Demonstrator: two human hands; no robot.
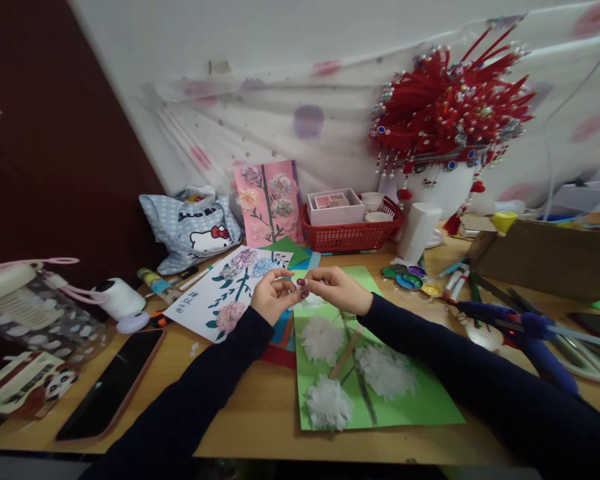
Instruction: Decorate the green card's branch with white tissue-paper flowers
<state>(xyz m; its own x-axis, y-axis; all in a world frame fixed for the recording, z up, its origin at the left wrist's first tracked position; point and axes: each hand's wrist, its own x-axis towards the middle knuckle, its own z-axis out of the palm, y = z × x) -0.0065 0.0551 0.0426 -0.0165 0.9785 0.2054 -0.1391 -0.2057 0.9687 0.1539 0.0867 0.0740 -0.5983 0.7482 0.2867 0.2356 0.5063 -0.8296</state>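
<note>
My left hand [273,297] and my right hand [339,289] meet above the top edge of a green sheet [405,407]. Both are closed in a pinch, fingertips nearly touching; whatever sits between them is too small to make out. On the green sheet, below my right hand, are fluffy white paper flowers [386,370] around a dark painted stem [363,380]. A thin wooden stick [346,353] lies slanted among them. Left of my left hand is a white sheet [200,303] with purple, blue and pink flowers and dark leaves.
A blue glue gun [525,327] lies at right beside markers [455,283] and paint pots [409,281]. Behind stand a red basket [347,237], a pink flower card [260,200] and a red beaded headdress [450,107]. A phone [113,387] lies at left.
</note>
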